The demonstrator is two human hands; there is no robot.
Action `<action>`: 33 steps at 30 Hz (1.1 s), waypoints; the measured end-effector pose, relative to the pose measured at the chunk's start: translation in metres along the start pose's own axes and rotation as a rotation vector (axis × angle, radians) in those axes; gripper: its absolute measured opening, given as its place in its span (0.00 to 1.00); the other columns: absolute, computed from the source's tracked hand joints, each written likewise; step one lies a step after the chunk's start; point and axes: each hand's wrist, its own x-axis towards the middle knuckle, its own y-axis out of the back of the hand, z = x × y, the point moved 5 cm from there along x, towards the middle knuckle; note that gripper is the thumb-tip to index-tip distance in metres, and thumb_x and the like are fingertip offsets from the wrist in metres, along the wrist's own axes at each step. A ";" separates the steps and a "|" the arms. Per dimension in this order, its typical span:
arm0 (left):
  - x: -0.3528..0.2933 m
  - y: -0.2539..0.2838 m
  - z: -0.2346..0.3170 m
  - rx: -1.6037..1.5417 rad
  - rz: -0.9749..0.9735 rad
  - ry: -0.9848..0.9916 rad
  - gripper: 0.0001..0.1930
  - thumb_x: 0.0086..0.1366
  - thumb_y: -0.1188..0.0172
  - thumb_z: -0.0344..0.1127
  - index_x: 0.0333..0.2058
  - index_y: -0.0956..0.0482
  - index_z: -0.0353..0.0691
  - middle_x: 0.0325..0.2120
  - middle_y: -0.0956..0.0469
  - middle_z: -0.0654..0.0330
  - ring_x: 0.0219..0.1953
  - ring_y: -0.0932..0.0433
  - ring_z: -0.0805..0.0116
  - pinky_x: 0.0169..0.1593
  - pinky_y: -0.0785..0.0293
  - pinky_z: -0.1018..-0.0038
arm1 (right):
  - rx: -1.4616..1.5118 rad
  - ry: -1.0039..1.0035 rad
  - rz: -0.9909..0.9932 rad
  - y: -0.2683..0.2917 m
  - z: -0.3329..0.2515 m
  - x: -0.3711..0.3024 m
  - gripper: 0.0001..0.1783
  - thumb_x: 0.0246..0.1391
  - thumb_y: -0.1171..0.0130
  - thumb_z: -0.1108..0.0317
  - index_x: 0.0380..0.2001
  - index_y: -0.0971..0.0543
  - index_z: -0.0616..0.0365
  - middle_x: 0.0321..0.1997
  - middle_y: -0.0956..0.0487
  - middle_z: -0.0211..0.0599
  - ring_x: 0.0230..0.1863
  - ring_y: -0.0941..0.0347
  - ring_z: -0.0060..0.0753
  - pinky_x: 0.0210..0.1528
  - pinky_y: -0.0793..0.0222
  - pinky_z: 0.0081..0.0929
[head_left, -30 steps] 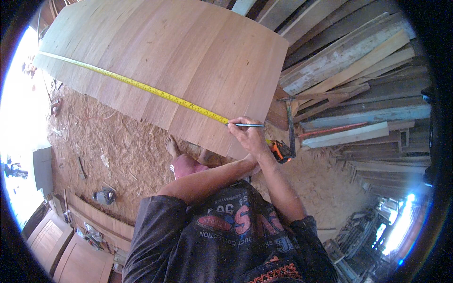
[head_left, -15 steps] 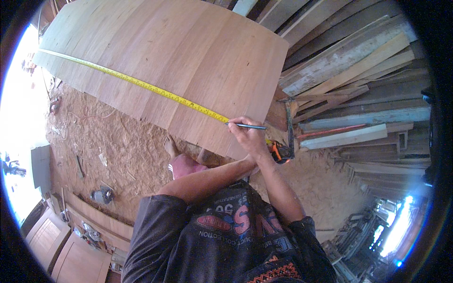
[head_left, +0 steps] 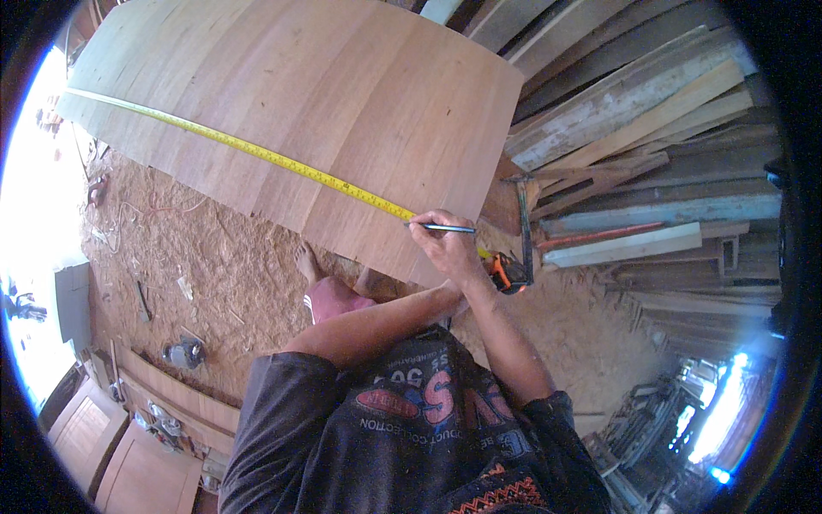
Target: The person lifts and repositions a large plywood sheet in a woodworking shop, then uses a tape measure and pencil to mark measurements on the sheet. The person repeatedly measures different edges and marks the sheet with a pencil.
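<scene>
A yellow tape measure blade (head_left: pixel 282 161) lies stretched across a wide wooden panel (head_left: pixel 385 94), running from its far left edge to my right hand (head_left: pixel 452 250). That hand is closed round a dark pencil (head_left: pixel 449 228), its point touching or just over the panel by the blade's lower edge. My left forearm (head_left: pixel 377 319) crosses beneath my right wrist, so the left hand's fingers are hidden. Just right of the crossed wrists is the black and orange tape measure case (head_left: pixel 509 274); whether my left hand grips it cannot be seen.
Stacked boards (head_left: pixel 634 146) fill the right side, with a dark clamp-like bar (head_left: pixel 526 231) by the panel's corner. Sawdust (head_left: pixel 231 248) covers the ground. A power tool (head_left: pixel 184 351) lies at left, above wooden door panels (head_left: pixel 145 471). My bare foot (head_left: pixel 306 261) stands under the panel's near edge.
The pencil and my right hand have shifted slightly left along the tape blade. The tape case shows a little more from behind my wrist.
</scene>
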 end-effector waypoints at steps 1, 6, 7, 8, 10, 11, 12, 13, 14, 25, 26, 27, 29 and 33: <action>0.000 0.002 0.000 0.005 0.002 -0.002 0.17 0.77 0.48 0.44 0.57 0.28 0.42 0.52 0.23 0.59 0.56 0.23 0.63 0.58 0.25 0.60 | -0.009 0.006 0.001 0.000 0.000 0.000 0.07 0.59 0.34 0.70 0.35 0.18 0.64 0.29 0.16 0.33 0.33 0.20 0.19 0.36 0.23 0.23; 0.003 0.003 -0.001 0.011 0.003 -0.024 0.17 0.78 0.49 0.44 0.57 0.28 0.42 0.52 0.23 0.59 0.56 0.23 0.62 0.59 0.25 0.60 | -0.027 -0.030 -0.018 0.000 -0.006 -0.001 0.07 0.59 0.35 0.70 0.36 0.18 0.63 0.29 0.16 0.33 0.34 0.19 0.20 0.38 0.22 0.24; 0.003 0.001 0.001 0.011 0.005 -0.031 0.17 0.78 0.49 0.44 0.57 0.28 0.42 0.52 0.23 0.59 0.56 0.23 0.62 0.59 0.25 0.60 | 0.041 -0.035 -0.018 0.003 -0.008 -0.002 0.07 0.60 0.37 0.70 0.37 0.18 0.63 0.30 0.16 0.34 0.35 0.19 0.21 0.40 0.22 0.24; 0.004 0.002 0.000 0.015 0.072 0.020 0.17 0.78 0.49 0.44 0.57 0.28 0.42 0.52 0.23 0.59 0.56 0.23 0.62 0.59 0.25 0.60 | 0.102 -0.052 -0.014 0.008 -0.011 -0.005 0.07 0.61 0.38 0.70 0.38 0.18 0.63 0.32 0.16 0.35 0.37 0.19 0.21 0.41 0.22 0.24; 0.003 -0.006 0.007 0.001 0.030 -0.050 0.17 0.78 0.49 0.44 0.57 0.28 0.42 0.52 0.23 0.59 0.56 0.23 0.62 0.59 0.25 0.60 | 0.141 -0.044 0.063 0.029 -0.016 -0.013 0.08 0.63 0.41 0.70 0.42 0.18 0.62 0.34 0.15 0.37 0.39 0.19 0.23 0.43 0.22 0.25; 0.002 -0.007 0.007 0.003 0.064 -0.009 0.17 0.78 0.49 0.44 0.57 0.28 0.43 0.52 0.22 0.59 0.56 0.23 0.62 0.58 0.25 0.59 | 0.120 -0.031 0.133 0.044 -0.018 -0.020 0.10 0.64 0.42 0.69 0.44 0.19 0.62 0.36 0.15 0.39 0.41 0.18 0.25 0.44 0.22 0.26; 0.002 -0.009 0.007 0.004 0.099 0.032 0.17 0.78 0.49 0.44 0.57 0.28 0.43 0.51 0.22 0.59 0.55 0.22 0.62 0.58 0.24 0.58 | 0.009 -0.043 0.170 0.062 -0.019 -0.032 0.11 0.65 0.43 0.67 0.45 0.19 0.62 0.38 0.15 0.42 0.42 0.18 0.32 0.47 0.23 0.29; 0.001 -0.008 0.007 0.025 0.146 0.099 0.17 0.78 0.49 0.44 0.57 0.28 0.43 0.51 0.22 0.59 0.54 0.21 0.62 0.57 0.23 0.58 | -0.097 0.019 0.199 0.081 -0.024 -0.043 0.13 0.66 0.44 0.66 0.47 0.19 0.62 0.39 0.16 0.45 0.43 0.17 0.39 0.49 0.23 0.33; 0.000 -0.009 0.006 0.049 0.190 0.168 0.17 0.78 0.50 0.44 0.57 0.28 0.43 0.50 0.21 0.59 0.52 0.21 0.62 0.56 0.23 0.57 | -0.227 0.021 0.176 0.095 -0.023 -0.051 0.14 0.66 0.44 0.65 0.48 0.20 0.62 0.39 0.16 0.46 0.43 0.17 0.42 0.49 0.23 0.35; -0.036 -0.011 0.018 -0.030 -0.023 0.404 0.17 0.78 0.50 0.42 0.59 0.28 0.41 0.52 0.22 0.58 0.51 0.20 0.62 0.52 0.19 0.60 | -0.587 0.108 0.004 0.112 -0.009 -0.119 0.18 0.61 0.41 0.65 0.52 0.21 0.59 0.41 0.20 0.52 0.43 0.23 0.58 0.47 0.27 0.48; -0.045 -0.010 0.022 -0.064 -0.044 0.408 0.18 0.78 0.50 0.43 0.59 0.29 0.40 0.52 0.22 0.57 0.51 0.20 0.61 0.54 0.20 0.59 | -0.595 0.126 -0.012 0.112 -0.011 -0.122 0.17 0.60 0.41 0.65 0.51 0.20 0.60 0.41 0.20 0.51 0.43 0.23 0.58 0.46 0.27 0.48; -0.055 -0.009 0.027 -0.096 -0.054 0.429 0.19 0.78 0.50 0.43 0.60 0.29 0.40 0.53 0.22 0.57 0.51 0.20 0.60 0.56 0.21 0.58 | -0.599 0.115 -0.021 0.113 -0.011 -0.124 0.17 0.60 0.41 0.66 0.50 0.20 0.60 0.40 0.20 0.51 0.43 0.23 0.58 0.46 0.27 0.48; -0.075 -0.003 0.043 0.000 -0.014 0.425 0.22 0.78 0.52 0.44 0.63 0.32 0.37 0.56 0.24 0.53 0.58 0.23 0.56 0.64 0.28 0.55 | -0.605 0.119 -0.053 0.113 -0.013 -0.129 0.16 0.59 0.41 0.66 0.49 0.20 0.60 0.40 0.20 0.51 0.43 0.23 0.59 0.45 0.27 0.48; -0.120 0.022 0.126 -0.022 0.199 0.172 0.26 0.79 0.52 0.46 0.67 0.36 0.35 0.59 0.25 0.49 0.61 0.25 0.58 0.58 0.24 0.63 | -0.441 0.093 -0.061 0.116 -0.023 -0.126 0.13 0.61 0.43 0.66 0.45 0.19 0.61 0.33 0.21 0.47 0.35 0.23 0.48 0.40 0.27 0.44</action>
